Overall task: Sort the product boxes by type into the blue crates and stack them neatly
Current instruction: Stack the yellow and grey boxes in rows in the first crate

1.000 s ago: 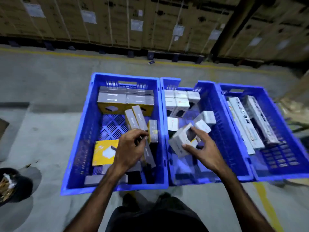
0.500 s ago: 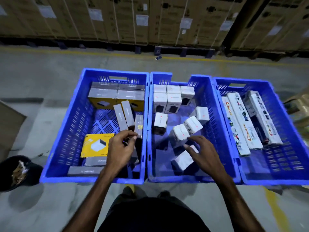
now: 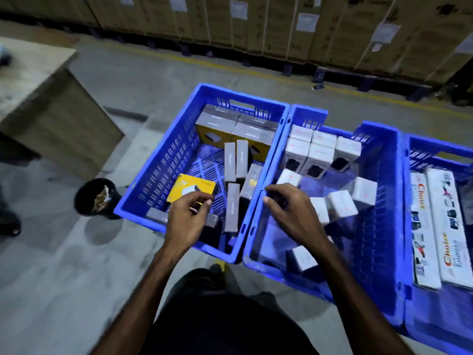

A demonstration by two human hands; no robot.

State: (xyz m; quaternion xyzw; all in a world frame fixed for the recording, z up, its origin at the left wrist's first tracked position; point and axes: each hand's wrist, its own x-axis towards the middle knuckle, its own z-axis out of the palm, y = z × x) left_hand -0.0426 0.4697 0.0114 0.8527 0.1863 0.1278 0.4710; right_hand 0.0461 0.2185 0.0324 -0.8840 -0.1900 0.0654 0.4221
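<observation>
Three blue crates stand side by side on the floor. The left crate (image 3: 158,160) holds grey and yellow boxes stacked at the back (image 3: 235,129), and narrow grey boxes (image 3: 230,162) lie loose. My left hand (image 3: 189,219) pinches the near edge of a flat yellow box (image 3: 189,188), which is tilted up. The middle crate (image 3: 384,201) holds small white boxes, some stacked at the back (image 3: 312,152), others scattered (image 3: 343,206). My right hand (image 3: 289,213) hovers over this crate's left wall, its fingers curled and holding nothing. The right crate (image 3: 435,147) holds long white boxes (image 3: 448,226).
A black bin (image 3: 94,198) with scraps stands left of the crates. A wooden table (image 3: 38,98) fills the far left, with a shoe (image 3: 7,221) below it. Cartons on pallets (image 3: 281,26) line the back behind a yellow floor line.
My left hand moved left from the narrow grey boxes and took hold of the yellow box. My right hand left the white boxes and moved toward the crate wall. The view swung left.
</observation>
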